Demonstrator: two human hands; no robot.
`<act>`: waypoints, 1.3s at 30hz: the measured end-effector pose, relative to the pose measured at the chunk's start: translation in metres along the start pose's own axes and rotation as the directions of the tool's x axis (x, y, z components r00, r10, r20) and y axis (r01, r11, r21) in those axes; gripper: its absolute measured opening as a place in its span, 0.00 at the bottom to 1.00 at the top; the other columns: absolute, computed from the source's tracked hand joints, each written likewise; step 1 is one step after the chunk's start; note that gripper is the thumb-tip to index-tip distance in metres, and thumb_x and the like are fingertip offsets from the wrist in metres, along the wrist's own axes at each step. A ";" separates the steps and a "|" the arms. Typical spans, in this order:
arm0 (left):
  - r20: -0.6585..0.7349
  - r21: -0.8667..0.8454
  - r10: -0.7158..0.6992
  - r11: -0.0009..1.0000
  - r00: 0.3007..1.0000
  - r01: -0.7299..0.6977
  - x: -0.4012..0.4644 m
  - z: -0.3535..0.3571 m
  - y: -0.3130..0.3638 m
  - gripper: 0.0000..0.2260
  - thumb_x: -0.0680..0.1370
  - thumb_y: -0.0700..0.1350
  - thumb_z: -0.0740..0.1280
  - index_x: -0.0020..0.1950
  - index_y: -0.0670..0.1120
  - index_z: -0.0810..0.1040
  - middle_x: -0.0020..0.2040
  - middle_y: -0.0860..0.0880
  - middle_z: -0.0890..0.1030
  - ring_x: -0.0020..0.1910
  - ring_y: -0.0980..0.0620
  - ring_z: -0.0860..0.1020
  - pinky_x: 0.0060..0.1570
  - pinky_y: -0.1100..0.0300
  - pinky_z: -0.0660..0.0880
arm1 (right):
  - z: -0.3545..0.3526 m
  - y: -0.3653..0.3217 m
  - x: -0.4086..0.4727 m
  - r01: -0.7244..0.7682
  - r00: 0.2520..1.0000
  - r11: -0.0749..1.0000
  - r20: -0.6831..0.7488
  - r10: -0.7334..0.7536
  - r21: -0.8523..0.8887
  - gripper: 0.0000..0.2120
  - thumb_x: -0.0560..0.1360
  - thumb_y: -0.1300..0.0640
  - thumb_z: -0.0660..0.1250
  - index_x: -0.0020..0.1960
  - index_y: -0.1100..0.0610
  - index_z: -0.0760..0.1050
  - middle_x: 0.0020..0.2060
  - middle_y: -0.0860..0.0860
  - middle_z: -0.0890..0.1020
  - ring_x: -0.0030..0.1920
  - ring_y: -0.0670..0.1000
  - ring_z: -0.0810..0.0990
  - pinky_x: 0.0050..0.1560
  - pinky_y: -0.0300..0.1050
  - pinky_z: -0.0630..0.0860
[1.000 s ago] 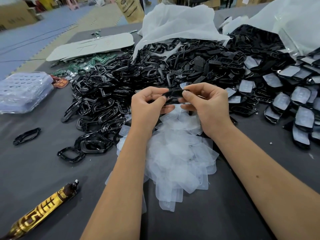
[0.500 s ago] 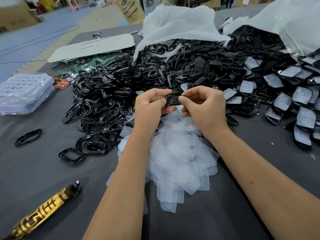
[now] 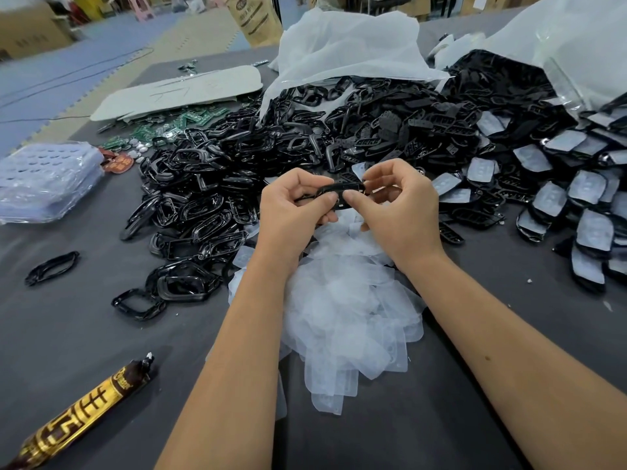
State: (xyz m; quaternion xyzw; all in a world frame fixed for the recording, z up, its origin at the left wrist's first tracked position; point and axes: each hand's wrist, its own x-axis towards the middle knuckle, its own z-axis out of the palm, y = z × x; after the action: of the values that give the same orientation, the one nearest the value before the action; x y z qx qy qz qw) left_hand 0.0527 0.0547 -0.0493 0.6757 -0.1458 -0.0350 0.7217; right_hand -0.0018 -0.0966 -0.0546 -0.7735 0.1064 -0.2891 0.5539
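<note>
I see the left hand (image 3: 291, 212) and right hand (image 3: 400, 212) with curled fingers pinching one black plastic shell (image 3: 342, 193); thumbs hide its midsection.

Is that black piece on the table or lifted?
Lifted: left hand and right hand pinch the black piece above the clear film pile.

Worktop: dark grey cloth-covered table (image 3: 84, 334). Floor past its far left corner: blue interlocking foam mats (image 3: 68, 79), a tan mat strip (image 3: 190, 39). Brown cardboard boxes (image 3: 30, 32) stand beyond. Light: soft, even.
</note>
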 end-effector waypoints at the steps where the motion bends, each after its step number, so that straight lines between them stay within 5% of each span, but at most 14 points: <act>1: 0.007 -0.013 -0.002 1.000 1.000 0.002 0.000 -0.001 0.000 0.08 0.75 0.30 0.72 0.46 0.43 0.82 0.40 0.45 0.85 0.31 0.50 0.80 0.36 0.62 0.78 | -0.001 0.000 0.001 -0.027 0.999 0.999 0.026 0.026 0.036 0.11 0.72 0.59 0.81 0.48 0.57 0.80 0.38 0.52 0.84 0.35 0.52 0.84 0.34 0.56 0.84; 7: 0.016 0.062 0.010 0.998 1.000 -0.011 0.000 0.000 -0.002 0.09 0.73 0.32 0.74 0.46 0.45 0.82 0.42 0.47 0.86 0.31 0.50 0.81 0.36 0.60 0.79 | -0.002 0.000 0.003 0.014 0.998 1.000 0.056 -0.013 -0.023 0.09 0.72 0.59 0.80 0.45 0.56 0.80 0.34 0.52 0.84 0.34 0.55 0.85 0.37 0.58 0.83; 11: -0.047 0.143 0.060 0.988 0.997 -0.053 0.000 0.000 0.000 0.13 0.72 0.33 0.74 0.43 0.52 0.83 0.40 0.49 0.86 0.31 0.52 0.81 0.32 0.57 0.78 | -0.003 -0.003 0.002 0.125 0.992 0.977 0.032 -0.121 -0.174 0.14 0.71 0.55 0.81 0.49 0.56 0.77 0.33 0.46 0.82 0.33 0.45 0.80 0.40 0.48 0.81; 15: -0.274 0.175 0.139 0.980 0.952 -0.093 0.004 -0.003 0.001 0.11 0.72 0.34 0.73 0.44 0.50 0.82 0.39 0.51 0.85 0.31 0.53 0.82 0.35 0.60 0.78 | -0.004 -0.004 -0.001 0.420 0.899 0.825 0.296 -0.322 -0.377 0.09 0.75 0.54 0.78 0.52 0.54 0.83 0.44 0.48 0.80 0.46 0.48 0.75 0.52 0.50 0.76; 18: -0.385 0.133 0.140 0.986 0.912 -0.096 0.006 -0.007 0.000 0.09 0.74 0.34 0.73 0.46 0.48 0.82 0.37 0.51 0.83 0.32 0.54 0.81 0.37 0.59 0.78 | 0.003 -0.003 -0.002 0.532 0.808 0.720 0.520 -0.276 -0.445 0.13 0.79 0.49 0.73 0.61 0.52 0.84 0.53 0.50 0.76 0.57 0.52 0.67 0.61 0.47 0.69; 24: -0.401 0.076 0.112 0.993 0.909 -0.089 0.008 -0.006 -0.001 0.09 0.75 0.33 0.73 0.47 0.47 0.81 0.40 0.48 0.82 0.32 0.52 0.81 0.37 0.55 0.78 | 0.001 0.000 -0.001 0.455 0.841 0.805 0.482 -0.247 -0.381 0.06 0.75 0.55 0.78 0.45 0.54 0.81 0.47 0.45 0.73 0.53 0.49 0.66 0.59 0.45 0.68; 28: -0.377 0.043 0.082 0.997 0.923 -0.071 0.008 -0.006 -0.001 0.09 0.75 0.33 0.72 0.47 0.46 0.80 0.40 0.46 0.82 0.31 0.54 0.81 0.36 0.61 0.77 | 0.002 -0.003 -0.003 0.431 0.894 0.872 0.242 -0.377 -0.234 0.04 0.79 0.61 0.72 0.47 0.56 0.77 0.42 0.46 0.77 0.45 0.47 0.73 0.51 0.38 0.69; 32: -0.192 0.067 0.021 0.998 0.981 -0.008 0.006 -0.004 -0.001 0.11 0.74 0.32 0.71 0.46 0.49 0.85 0.38 0.49 0.85 0.29 0.57 0.78 0.33 0.64 0.76 | -0.006 -0.004 0.001 0.118 0.981 0.971 0.126 -0.146 0.207 0.05 0.82 0.65 0.65 0.48 0.57 0.74 0.34 0.52 0.81 0.30 0.52 0.79 0.31 0.41 0.73; 35: -0.082 0.108 0.024 0.994 0.996 -0.015 0.004 0.000 -0.001 0.12 0.74 0.32 0.72 0.48 0.49 0.87 0.41 0.47 0.87 0.30 0.56 0.79 0.33 0.65 0.75 | -0.008 -0.002 0.002 0.051 0.987 0.961 0.135 -0.090 0.272 0.07 0.80 0.66 0.70 0.48 0.55 0.79 0.35 0.49 0.80 0.31 0.47 0.78 0.31 0.38 0.75; 39: -0.107 0.075 0.020 0.997 0.994 -0.012 0.003 0.000 -0.001 0.12 0.75 0.32 0.71 0.49 0.48 0.87 0.39 0.48 0.86 0.32 0.54 0.81 0.35 0.64 0.77 | -0.009 -0.002 0.004 0.010 0.989 0.954 0.140 -0.054 0.299 0.05 0.80 0.64 0.71 0.47 0.55 0.83 0.33 0.45 0.80 0.30 0.45 0.75 0.30 0.38 0.73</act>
State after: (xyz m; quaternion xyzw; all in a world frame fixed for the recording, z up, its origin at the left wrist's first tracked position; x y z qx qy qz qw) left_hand 0.0559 0.0535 -0.0503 0.7018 -0.1135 0.0126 0.7031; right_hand -0.0039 -0.1055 -0.0496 -0.7023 0.0080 -0.2530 0.6653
